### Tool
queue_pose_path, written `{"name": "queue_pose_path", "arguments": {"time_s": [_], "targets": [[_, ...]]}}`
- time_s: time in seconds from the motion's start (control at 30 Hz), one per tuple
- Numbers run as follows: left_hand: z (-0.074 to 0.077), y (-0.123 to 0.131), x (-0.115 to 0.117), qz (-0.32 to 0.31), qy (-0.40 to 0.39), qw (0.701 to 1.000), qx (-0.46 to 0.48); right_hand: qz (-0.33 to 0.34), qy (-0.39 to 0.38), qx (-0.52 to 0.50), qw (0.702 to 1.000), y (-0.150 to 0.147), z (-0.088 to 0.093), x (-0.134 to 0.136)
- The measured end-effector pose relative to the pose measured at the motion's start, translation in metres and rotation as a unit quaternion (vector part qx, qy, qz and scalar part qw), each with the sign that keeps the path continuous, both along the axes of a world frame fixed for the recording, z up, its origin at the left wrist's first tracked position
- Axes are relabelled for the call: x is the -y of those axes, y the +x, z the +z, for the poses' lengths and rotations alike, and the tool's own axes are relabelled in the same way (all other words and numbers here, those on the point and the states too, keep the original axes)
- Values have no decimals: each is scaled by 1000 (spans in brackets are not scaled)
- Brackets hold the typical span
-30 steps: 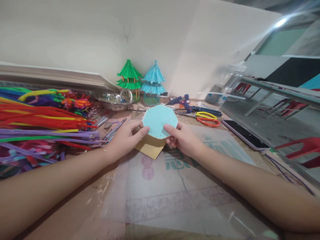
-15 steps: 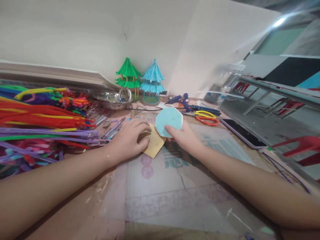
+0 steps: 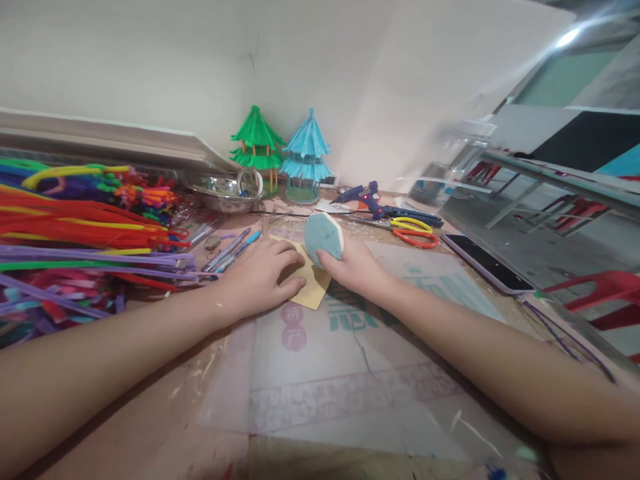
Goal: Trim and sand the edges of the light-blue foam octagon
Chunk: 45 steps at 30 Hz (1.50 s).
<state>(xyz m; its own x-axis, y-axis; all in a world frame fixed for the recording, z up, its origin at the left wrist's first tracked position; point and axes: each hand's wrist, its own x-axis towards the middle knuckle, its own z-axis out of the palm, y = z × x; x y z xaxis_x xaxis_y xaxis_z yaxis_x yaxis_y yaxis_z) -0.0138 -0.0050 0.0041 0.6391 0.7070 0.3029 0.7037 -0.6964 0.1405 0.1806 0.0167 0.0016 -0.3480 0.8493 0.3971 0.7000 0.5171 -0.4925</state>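
Note:
A light-blue, many-sided flat piece with a pale edge is tilted up in my right hand, the thumb across its face and the other fingers hidden behind it. Below it lies a yellow sheet of paper on a printed translucent plastic bag. My left hand rests on the left part of the yellow sheet, fingers spread and slightly curved, holding nothing. Beside that hand lie several pens.
Bundles of coloured pipe cleaners fill the left. Behind stand a green pagoda model, a blue pagoda model and a metal bowl. A glue gun, scissors and a phone lie to the right.
My right hand has moved slightly left and turned the blue piece, so its pale edge shows more. My left hand has flattened a little on the yellow sheet, which now lies lower.

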Motion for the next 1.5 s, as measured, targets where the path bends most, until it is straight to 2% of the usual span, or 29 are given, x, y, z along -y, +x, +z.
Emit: {"name": "queue_pose_path", "arguments": {"time_s": [0.1, 0.23, 0.33, 0.47, 0.57, 0.63, 0.73, 0.8, 0.87, 0.97, 1.07, 1.2, 1.3, 1.5], "targets": [[0, 0, -1, 0, 0, 1000, -9, 8, 1, 37, 999, 0, 7, 1], [0, 0, -2, -1, -4, 1000, -8, 41, -21, 84, 995, 5, 16, 18], [-2, -1, -3, -5, -8, 1000, 4, 53, -9, 85, 995, 7, 14, 25], [-2, 0, -2, 1, -12, 1000, 3, 3, 21, 84, 996, -2, 3, 4], [0, 1, 0, 11, -12, 1000, -8, -11, 27, 91, 995, -7, 3, -9], [0, 1, 0, 18, -12, 1000, -9, 18, 19, 99, 995, -5, 8, -3], [-2, 0, 0, 16, -8, 1000, -2, 82, -6, 112, 990, 7, 14, 19], [-3, 0, -1, 5, -7, 1000, -1, 84, -14, 118, 989, 11, 14, 28], [-3, 1, -2, 1, -6, 1000, -5, 54, 3, 130, 990, 8, 11, 22], [-2, 1, 0, 10, -7, 1000, -13, 0, 41, 147, 988, -7, 7, -7], [0, 1, 1, 11, -4, 1000, -14, -11, 47, 129, 990, -14, 8, -22], [-3, 0, 1, 5, 10, 1000, -17, 56, 35, 138, 988, 1, 10, 7], [-5, 1, 0, 3, 3, 1000, -11, 58, 19, 145, 988, 9, 9, 24], [-3, 2, -2, 16, -5, 1000, -12, -8, 45, 148, 988, -14, 8, -14]]}}
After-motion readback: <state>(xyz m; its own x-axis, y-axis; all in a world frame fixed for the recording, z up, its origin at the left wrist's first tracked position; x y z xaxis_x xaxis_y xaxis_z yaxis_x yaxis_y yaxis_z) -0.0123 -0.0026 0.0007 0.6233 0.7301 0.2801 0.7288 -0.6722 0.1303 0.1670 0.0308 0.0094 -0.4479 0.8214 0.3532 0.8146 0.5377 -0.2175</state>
